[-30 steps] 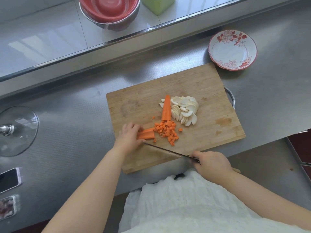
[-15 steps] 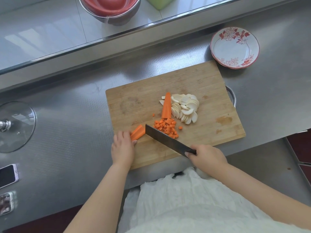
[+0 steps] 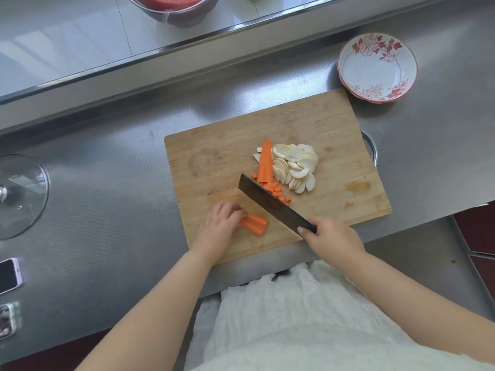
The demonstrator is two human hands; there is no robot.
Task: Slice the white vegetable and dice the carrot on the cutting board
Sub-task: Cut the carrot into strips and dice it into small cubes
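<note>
- The left hand (image 3: 219, 226) lies on the cutting board (image 3: 334, 124) near its front left corner, fingers curled over the near end of a short bundle of carrot sticks (image 3: 254, 224), pinning them to the wood.
- The right hand (image 3: 330, 235) is wrapped round the handle of a dark cleaver (image 3: 270, 202) at the board's front edge. The blade slants up and away over the middle of the board, its flat tilted toward me, lifted clear of the sticks.
- Behind the blade sits a small heap of carrot dice (image 3: 277, 190), partly hidden by it. A long tapered carrot piece (image 3: 265, 163) lies uncut beyond that, touching the fanned white vegetable slices (image 3: 294, 167) toward the board's right half.
- The white vegetable looks done to me; the carrot is perhaps half diced.
- The sticks should be stiff and crisp, light, and inclined to roll or splay apart, so I would hold them together from above, fingertips tucked back from the cut end.
- The slices look thin, moist and likely to snap if pushed hard; better scooped on the flat of the blade.
- A red-flowered bowl (image 3: 377, 66) stands on the steel surface (image 3: 107, 183) just past the board's far right corner; a glass lid (image 3: 21, 196) and a phone (image 3: 9, 275) lie toward the surface's left edge.
- I can read no brand, label or writing anywhere.
</note>
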